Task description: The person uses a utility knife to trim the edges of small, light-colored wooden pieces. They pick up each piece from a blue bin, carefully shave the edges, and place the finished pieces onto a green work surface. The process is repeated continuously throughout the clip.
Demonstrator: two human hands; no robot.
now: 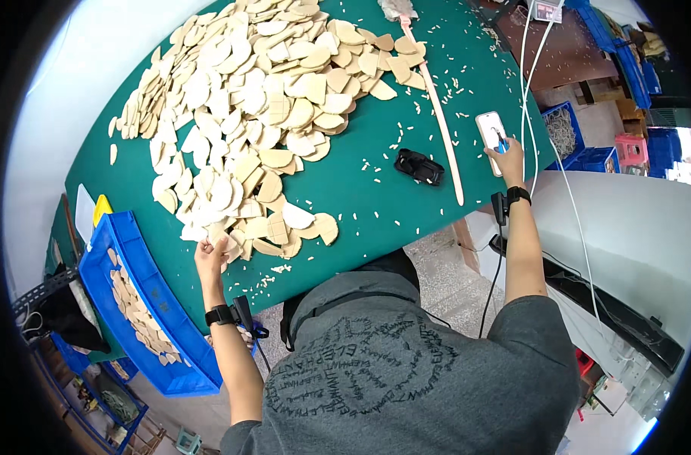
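The left hand (pixel 211 254) pinches a pale wooden piece (pixel 222 244) at the pile's (pixel 247 114) lower-left edge on the green bench (pixel 360 189); the right hand (pixel 508 158) grips a phone (pixel 491 133) at right. Divided attention risks knocking pieces off the edge.

A white phone (pixel 491 129) with a bright screen is held at the right edge of the green bench (pixel 360 189), and a small lit screen (pixel 546 10) is seen at the top.
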